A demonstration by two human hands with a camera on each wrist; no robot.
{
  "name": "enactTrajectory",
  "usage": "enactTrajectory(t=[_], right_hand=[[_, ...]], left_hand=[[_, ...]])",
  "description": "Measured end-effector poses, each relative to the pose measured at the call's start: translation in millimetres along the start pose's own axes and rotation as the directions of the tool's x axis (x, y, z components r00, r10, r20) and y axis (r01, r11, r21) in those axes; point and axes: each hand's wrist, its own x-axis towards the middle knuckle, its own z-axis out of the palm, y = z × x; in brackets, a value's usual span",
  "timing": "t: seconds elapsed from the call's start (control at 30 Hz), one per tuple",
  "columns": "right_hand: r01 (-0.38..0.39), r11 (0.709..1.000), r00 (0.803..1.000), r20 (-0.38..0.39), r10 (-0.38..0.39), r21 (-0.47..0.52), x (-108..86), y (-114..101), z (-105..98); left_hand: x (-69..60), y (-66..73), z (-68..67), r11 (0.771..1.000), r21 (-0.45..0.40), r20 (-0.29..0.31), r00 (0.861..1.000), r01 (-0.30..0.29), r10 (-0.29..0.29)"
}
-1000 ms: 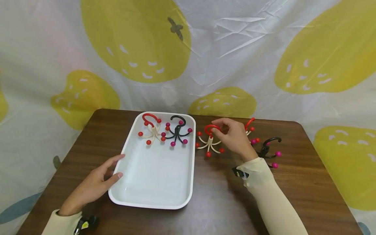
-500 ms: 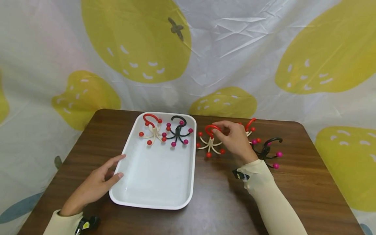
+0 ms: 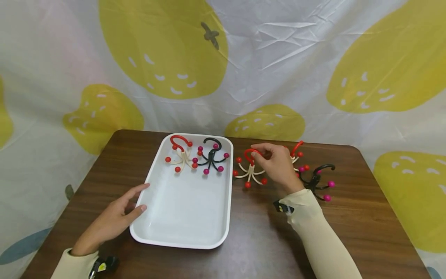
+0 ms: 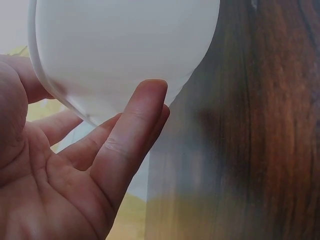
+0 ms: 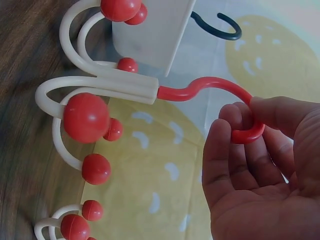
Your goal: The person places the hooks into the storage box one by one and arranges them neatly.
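My right hand [image 3: 277, 164] pinches the red hook [image 5: 235, 92] of a cream rack [image 3: 250, 171] with red balls, held upright just right of the white tray [image 3: 181, 209]. Whether its legs touch the table cannot be told. My left hand [image 3: 110, 221] rests at the tray's left rim with its fingers mostly straight; the left wrist view has fingers [image 4: 132, 127] against the tray's outer wall [image 4: 135, 45]. Inside the tray's far end are a red-hooked cream rack [image 3: 183, 155] and a black rack [image 3: 211, 155] with magenta balls.
Behind and beside my right hand, a red-hooked rack [image 3: 297, 147] is partly hidden. Nearer, right of my wrist, stands a black rack [image 3: 314, 179] with magenta balls. A patterned cloth [image 3: 195, 112] hangs behind the brown table [image 3: 362, 217].
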Motion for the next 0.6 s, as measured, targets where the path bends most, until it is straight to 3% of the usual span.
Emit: enactTrajectory(t=[0.6], right_hand=[[0.057,0.998,0.995,-0.082,-0.055,0.028,1.6,-15.2,-14.4]], left_hand=[[1.1,-2.1,-0.5,0.999,-0.020,0.002,1.000,-0.025,0.025]])
